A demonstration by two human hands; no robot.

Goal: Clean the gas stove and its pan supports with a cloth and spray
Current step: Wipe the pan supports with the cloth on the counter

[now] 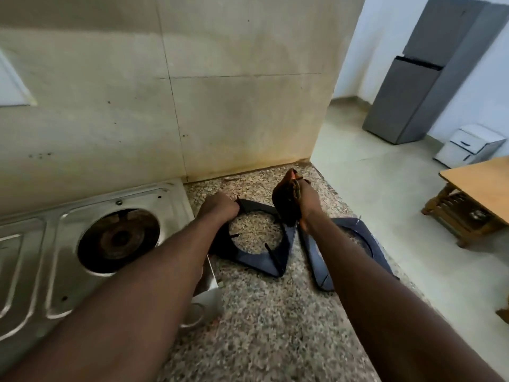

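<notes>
Stained beige tiled wall behind a speckled stone counter; beyond, a pale floor, grey fridge, white drawer unit and wooden table.

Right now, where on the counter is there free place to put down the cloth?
Bare: the near countertop, in front of the left pan support and right pan support, right of the stove. A narrow strip runs behind them along the wall. The middle is crowded.

A stainless-steel gas stove sits at left, its dark round burner uncovered. On the speckled counter to its right, two black square frames lie flat, just beside each other: the left pan support and the right pan support. A bunched brown cloth hangs over where they meet.
</notes>
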